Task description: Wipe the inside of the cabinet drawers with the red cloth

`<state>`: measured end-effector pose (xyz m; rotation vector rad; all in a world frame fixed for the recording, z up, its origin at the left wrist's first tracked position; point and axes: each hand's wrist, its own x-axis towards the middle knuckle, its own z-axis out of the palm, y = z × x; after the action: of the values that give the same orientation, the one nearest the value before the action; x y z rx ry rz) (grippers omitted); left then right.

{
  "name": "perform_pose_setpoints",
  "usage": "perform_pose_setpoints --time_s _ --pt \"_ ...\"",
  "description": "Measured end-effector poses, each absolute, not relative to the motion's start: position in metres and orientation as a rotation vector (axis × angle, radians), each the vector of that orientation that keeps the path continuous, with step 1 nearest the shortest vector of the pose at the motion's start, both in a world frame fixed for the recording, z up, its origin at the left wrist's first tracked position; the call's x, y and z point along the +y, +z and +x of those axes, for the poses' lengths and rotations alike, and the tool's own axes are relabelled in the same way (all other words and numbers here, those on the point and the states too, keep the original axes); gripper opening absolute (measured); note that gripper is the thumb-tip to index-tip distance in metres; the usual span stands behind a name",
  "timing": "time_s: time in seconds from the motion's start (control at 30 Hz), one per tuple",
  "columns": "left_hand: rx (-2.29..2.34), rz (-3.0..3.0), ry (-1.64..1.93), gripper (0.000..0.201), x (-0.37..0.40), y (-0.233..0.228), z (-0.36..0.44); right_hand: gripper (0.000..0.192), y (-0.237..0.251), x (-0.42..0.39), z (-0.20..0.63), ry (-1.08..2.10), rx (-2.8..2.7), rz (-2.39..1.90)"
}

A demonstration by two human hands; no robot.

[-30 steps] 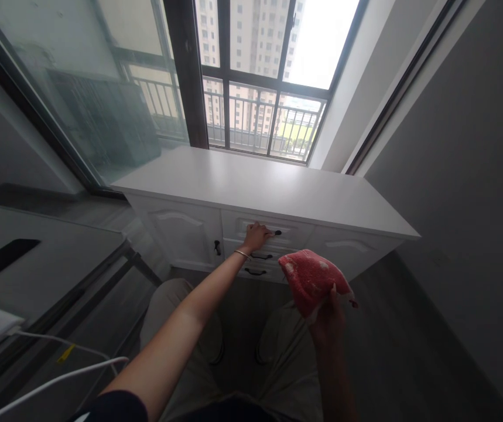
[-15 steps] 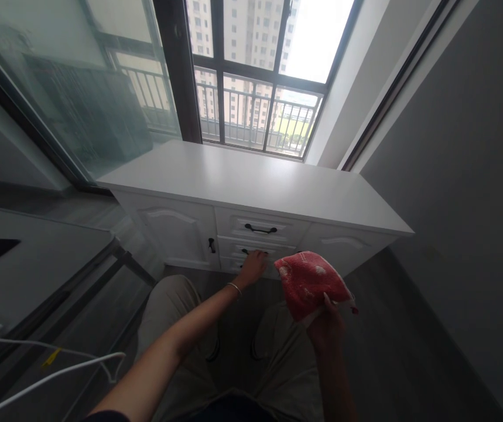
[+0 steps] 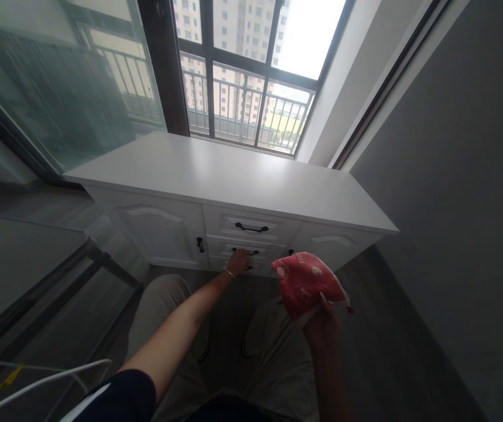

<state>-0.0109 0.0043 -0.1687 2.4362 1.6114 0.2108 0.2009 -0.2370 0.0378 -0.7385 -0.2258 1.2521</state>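
My left hand [image 3: 239, 262] reaches down to the middle drawer [image 3: 269, 249] of a white cabinet [image 3: 220, 176]. Its fingers are closed around the dark drawer handle [image 3: 253, 253], partly covering it. A red cloth [image 3: 306, 281] with pale patterns and a white edge is pinched in my right hand [image 3: 324, 325]. The cloth is held up in front of the cabinet's right part, its lower edge between thumb and fingers. Above the left hand, the top drawer has its own dark handle [image 3: 252, 227] and is closed.
A table [image 3: 23, 246] with a metal frame stands to the left, close to my knee. White cables [image 3: 44, 384] with a yellow tag [image 3: 12, 376] run at lower left. Behind the cabinet is a window [image 3: 242, 82]; a grey wall [image 3: 444, 176] rises at right.
The view has shifted, so the cabinet appears farther left. My left hand has moved from the handle's right end toward its middle. The red cloth stays in my right hand.
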Motion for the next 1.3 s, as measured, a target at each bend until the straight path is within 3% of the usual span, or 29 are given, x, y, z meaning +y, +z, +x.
perform_pose_setpoints --time_s 0.53,0.9,1.3 --pt "1.708 2.495 0.324 0.039 -0.014 -0.187 0.001 0.029 0.024 -0.22 0.201 1.215 -0.25 -0.774" --pt "1.773 2.486 0.405 0.049 -0.13 -0.212 -0.006 0.024 0.013 -0.208 0.189 1.188 -0.294 -0.749" --pt "1.735 2.39 0.334 0.053 -0.228 -0.207 -0.02 0.022 0.006 -0.206 0.183 1.235 -0.17 -0.804"
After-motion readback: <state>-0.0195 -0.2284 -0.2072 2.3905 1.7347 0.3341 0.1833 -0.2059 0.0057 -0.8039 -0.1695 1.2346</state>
